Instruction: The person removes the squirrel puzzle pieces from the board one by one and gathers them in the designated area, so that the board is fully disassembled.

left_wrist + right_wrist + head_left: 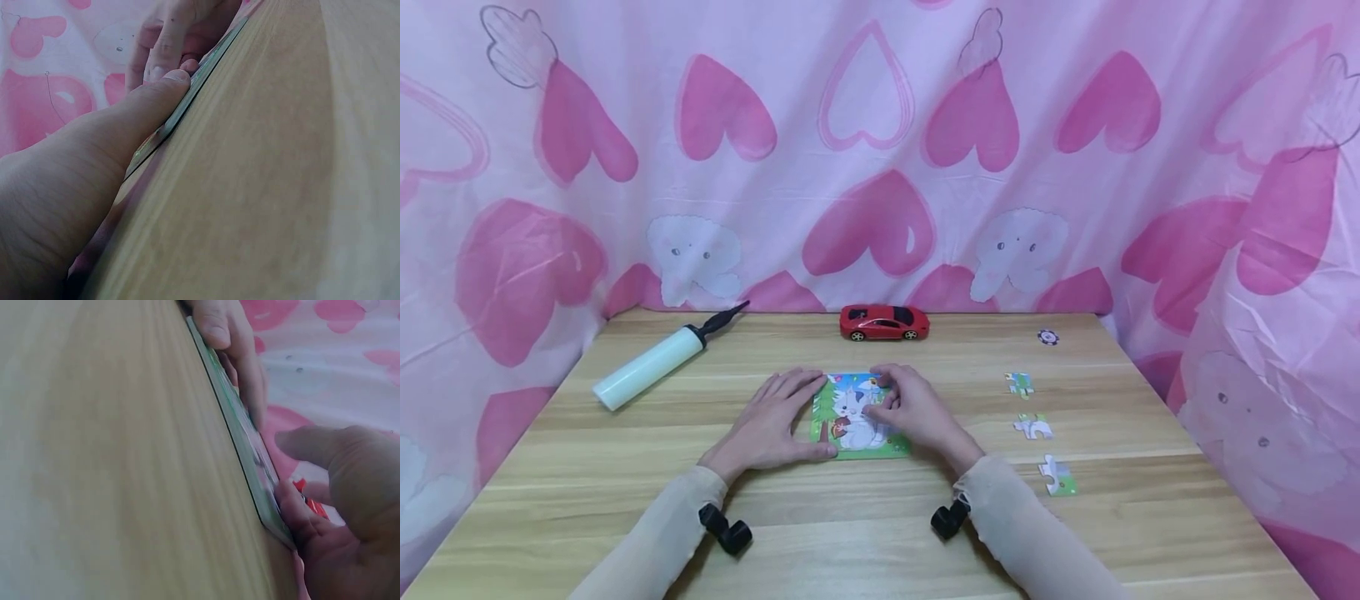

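Note:
A colourful picture puzzle (857, 427) in a green frame lies flat at the middle of the wooden table (880, 533). My left hand (775, 421) rests on its left side with straight fingers, the thumb along the near edge. My right hand (904, 406) sits on the puzzle's upper right with bent fingers, tips pressing on the picture. In the left wrist view the left thumb (134, 125) lies against the puzzle's thin edge (187, 103). In the right wrist view the right fingertips (294, 506) touch the puzzle's edge (240, 431), thumb held apart.
Three loose puzzle pieces (1019, 383) (1033, 427) (1058, 477) lie in a row to the right. A red toy car (884, 322) stands at the back centre, a white hand pump (651, 364) at the back left, a small chip (1048, 337) at the back right. Pink heart cloth surrounds the table.

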`<state>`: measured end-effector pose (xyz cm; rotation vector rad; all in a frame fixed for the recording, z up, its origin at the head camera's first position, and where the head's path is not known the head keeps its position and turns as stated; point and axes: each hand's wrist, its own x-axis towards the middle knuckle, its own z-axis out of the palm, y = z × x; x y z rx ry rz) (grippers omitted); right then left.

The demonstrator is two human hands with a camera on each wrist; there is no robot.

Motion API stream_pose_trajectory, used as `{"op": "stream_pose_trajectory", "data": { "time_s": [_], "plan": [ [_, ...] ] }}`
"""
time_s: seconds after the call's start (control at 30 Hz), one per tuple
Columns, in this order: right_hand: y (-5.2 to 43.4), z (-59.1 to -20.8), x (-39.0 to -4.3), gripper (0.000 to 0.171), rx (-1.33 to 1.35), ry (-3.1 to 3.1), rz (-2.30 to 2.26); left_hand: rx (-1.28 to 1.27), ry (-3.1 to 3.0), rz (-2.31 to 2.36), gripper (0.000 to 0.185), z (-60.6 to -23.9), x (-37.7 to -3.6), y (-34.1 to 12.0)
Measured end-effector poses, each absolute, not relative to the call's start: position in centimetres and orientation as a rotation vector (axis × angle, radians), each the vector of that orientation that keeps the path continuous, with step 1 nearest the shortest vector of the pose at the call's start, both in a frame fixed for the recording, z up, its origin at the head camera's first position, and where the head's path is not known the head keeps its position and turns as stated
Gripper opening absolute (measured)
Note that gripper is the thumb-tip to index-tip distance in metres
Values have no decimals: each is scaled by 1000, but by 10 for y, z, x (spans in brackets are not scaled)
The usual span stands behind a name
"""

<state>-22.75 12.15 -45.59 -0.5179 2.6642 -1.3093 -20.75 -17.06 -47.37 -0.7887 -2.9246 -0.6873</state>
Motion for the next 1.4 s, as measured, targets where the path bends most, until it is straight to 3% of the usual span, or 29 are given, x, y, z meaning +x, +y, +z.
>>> {"op": "stream_pose_trajectory", "data": {
  "time_s": [0.37, 1.0, 1.4],
  "plan": [
    [111, -447, -225, 72, -515, 2700, -1092, -789, -2926, -681, 122, -474, -208, -171],
    [109, -447, -230, 70, -457, 2640, -1194, -784, -2929, -694, 123, -474, -208, -171],
    [103, -450, -232, 47, -386, 2748, -1161, -782, -2931, -692, 123, -472, -207, -170]
  ]
}}
